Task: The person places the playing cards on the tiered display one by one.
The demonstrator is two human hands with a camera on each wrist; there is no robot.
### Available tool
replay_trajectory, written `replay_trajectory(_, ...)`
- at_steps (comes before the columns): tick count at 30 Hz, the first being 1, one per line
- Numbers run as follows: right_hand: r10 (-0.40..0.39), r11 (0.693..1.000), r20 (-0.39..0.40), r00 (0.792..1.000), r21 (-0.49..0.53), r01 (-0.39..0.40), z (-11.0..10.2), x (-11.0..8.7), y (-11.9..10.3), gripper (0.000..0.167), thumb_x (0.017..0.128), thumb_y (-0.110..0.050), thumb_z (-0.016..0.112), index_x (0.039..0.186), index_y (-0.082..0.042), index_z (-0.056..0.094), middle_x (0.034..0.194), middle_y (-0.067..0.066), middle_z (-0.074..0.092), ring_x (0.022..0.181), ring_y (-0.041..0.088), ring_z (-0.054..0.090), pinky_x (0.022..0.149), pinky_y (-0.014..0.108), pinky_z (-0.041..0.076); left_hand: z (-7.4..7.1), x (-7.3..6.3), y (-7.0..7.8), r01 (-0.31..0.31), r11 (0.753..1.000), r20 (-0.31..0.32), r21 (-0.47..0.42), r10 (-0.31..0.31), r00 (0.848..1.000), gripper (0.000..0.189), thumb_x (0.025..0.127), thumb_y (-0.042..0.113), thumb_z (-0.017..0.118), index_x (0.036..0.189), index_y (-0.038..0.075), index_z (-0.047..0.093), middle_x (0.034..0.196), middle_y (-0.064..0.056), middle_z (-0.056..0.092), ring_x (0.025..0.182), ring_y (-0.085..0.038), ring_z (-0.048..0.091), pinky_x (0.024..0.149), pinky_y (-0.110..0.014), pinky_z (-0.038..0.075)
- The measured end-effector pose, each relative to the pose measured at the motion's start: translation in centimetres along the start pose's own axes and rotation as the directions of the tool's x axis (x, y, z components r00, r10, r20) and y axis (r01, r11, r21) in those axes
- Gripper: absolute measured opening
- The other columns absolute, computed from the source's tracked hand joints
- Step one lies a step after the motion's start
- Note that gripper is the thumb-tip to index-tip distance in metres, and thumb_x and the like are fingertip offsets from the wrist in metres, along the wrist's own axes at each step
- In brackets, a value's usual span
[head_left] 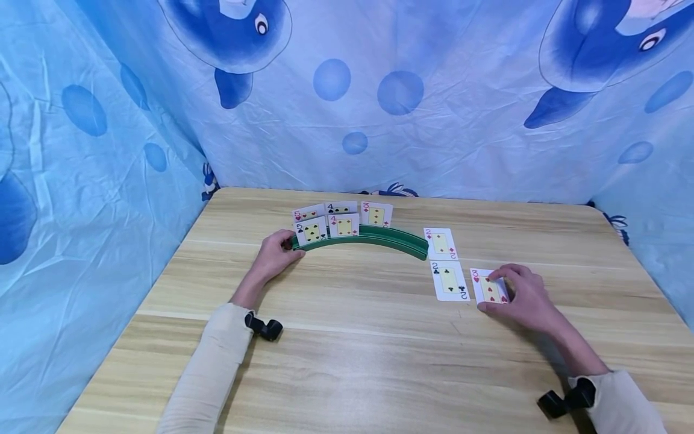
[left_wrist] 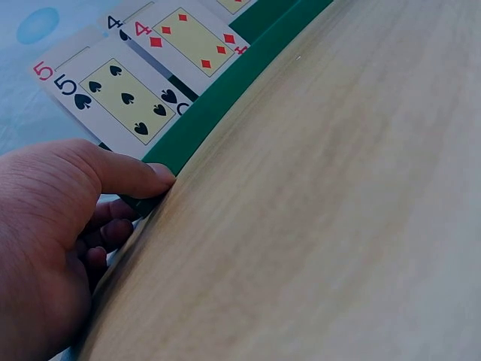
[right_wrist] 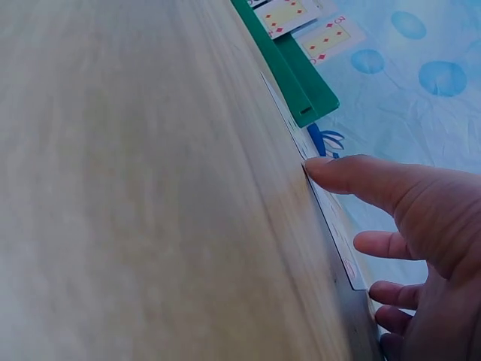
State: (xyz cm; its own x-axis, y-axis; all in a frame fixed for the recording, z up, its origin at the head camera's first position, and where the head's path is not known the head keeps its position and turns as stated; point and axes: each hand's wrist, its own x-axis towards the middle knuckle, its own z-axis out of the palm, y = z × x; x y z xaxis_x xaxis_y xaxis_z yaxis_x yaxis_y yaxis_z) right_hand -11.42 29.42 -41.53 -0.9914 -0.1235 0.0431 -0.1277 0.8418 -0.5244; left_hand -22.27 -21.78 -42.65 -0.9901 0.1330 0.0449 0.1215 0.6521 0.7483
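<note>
A curved green card holder (head_left: 393, 238) stands on the table, its left end pinched between the thumb and fingers of my left hand (head_left: 273, 258). In its front row are the five of spades (head_left: 311, 231) and four of diamonds (head_left: 344, 225). Behind these stand the five of hearts (head_left: 307, 213), a black four (head_left: 341, 207) and the three of diamonds (head_left: 376, 214). At the right, my right hand (head_left: 526, 299) holds the three of hearts (head_left: 490, 286) by its edges, thumb at the near edge, at table level. My fingers partly cover that card's right side.
Lying face up beside the holder's right end are the two of diamonds (head_left: 440, 243) and, nearer me, the two of clubs (head_left: 450, 281). A blue dolphin-print curtain (head_left: 368, 150) hangs behind the wooden table (head_left: 352, 361) and along its sides.
</note>
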Motion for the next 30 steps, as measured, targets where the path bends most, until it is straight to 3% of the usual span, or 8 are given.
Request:
replay_trajectory(12,-0.003,0.997,-0.006,1.000,-0.079,0.002,0.2,0.0,-0.4,0.059,0.071,-0.043,0.087,0.109,-0.003,0.065,0.136,0.031,0.045,0.119,0.052,0.037,0.089,0.064,0.030,0.0,0.0,0.2,0.010,1.000,0.002,-0.015,-0.010,1.000,0.042,0.087,0.011,0.073,0.125,-0.003,0.063,0.116,-0.020,0.063,0.100,-0.030,0.056,0.088,-0.037,0.045)
replay_trajectory(21,0.003,0.995,-0.014,1.000,-0.102,-0.004,0.2,0.0,-0.8,0.056,0.072,-0.039,0.087,0.109,-0.003,0.064,0.134,0.031,0.046,0.114,0.052,0.039,0.086,0.062,0.031,0.0,0.1,0.3,0.006,1.000,-0.001,-0.016,-0.006,1.000,0.040,0.087,0.010,0.073,0.124,-0.003,0.063,0.113,-0.019,0.062,0.099,-0.030,0.056,0.086,-0.037,0.044)
replay_trajectory(25,0.025,0.994,-0.007,1.000,-0.106,-0.025,0.3,0.1,-0.9,0.066,0.070,-0.040,0.089,0.116,-0.002,0.061,0.134,0.034,0.044,0.114,0.051,0.038,0.087,0.062,0.031,0.0,0.1,0.3,0.012,1.000,0.003,-0.015,-0.012,1.000,0.041,0.087,0.011,0.073,0.125,-0.003,0.063,0.115,-0.020,0.062,0.101,-0.030,0.056,0.088,-0.038,0.044)
replay_trajectory(30,0.061,0.986,-0.041,0.997,-0.155,-0.066,0.4,0.1,-1.1,0.089,0.063,-0.043,0.092,0.132,-0.001,0.053,0.133,0.037,0.041,0.112,0.050,0.036,0.083,0.060,0.028,0.0,-0.1,0.2,0.008,1.000,0.002,-0.006,-0.008,1.000,0.041,0.087,0.011,0.073,0.125,-0.003,0.063,0.113,-0.020,0.062,0.099,-0.030,0.055,0.086,-0.037,0.044)
